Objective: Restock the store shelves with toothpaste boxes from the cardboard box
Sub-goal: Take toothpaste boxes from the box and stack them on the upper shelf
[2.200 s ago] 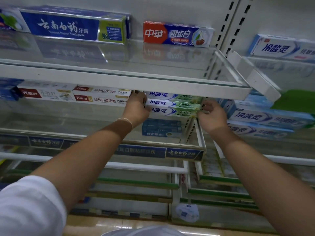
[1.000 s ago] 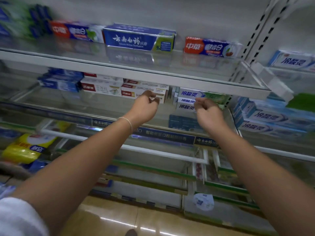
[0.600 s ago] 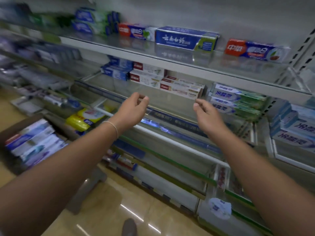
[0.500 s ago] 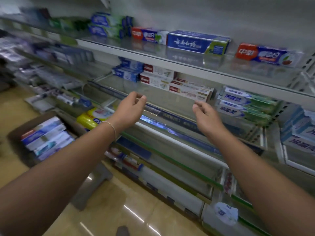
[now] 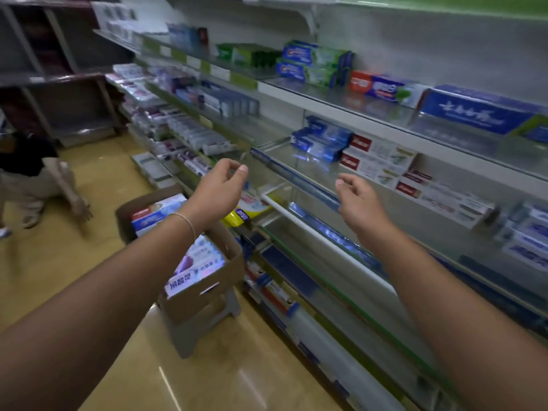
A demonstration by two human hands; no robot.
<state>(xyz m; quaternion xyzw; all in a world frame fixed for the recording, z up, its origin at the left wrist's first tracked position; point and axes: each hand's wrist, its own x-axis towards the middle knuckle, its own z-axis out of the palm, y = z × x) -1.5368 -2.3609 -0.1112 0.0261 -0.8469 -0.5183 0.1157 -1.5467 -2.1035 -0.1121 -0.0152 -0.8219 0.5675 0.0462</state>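
Observation:
A brown cardboard box (image 5: 228,256) stands on a grey step stool (image 5: 204,324) at lower left, filled with toothpaste boxes (image 5: 195,271) lying flat. My left hand (image 5: 219,191) hovers above the box with loosely curled fingers and holds nothing. My right hand (image 5: 358,200) floats in front of the glass middle shelf (image 5: 284,161), fingers relaxed and holding nothing. On that shelf lie blue toothpaste boxes (image 5: 320,140) and red-and-white toothpaste boxes (image 5: 379,161). Blue-and-white boxes (image 5: 525,235) sit at the far right.
The upper shelf (image 5: 341,96) carries more toothpaste boxes, with a large blue one (image 5: 474,111) at right. A yellow pack (image 5: 246,212) lies on a lower shelf. Another person (image 5: 32,179) crouches on the tan floor at far left. Lower shelves run along the aisle.
My view has swung left, away from the shelf stack. Both hands have let go of the stacked boxes and drawn back. The cardboard box and the crouching person have come into view.

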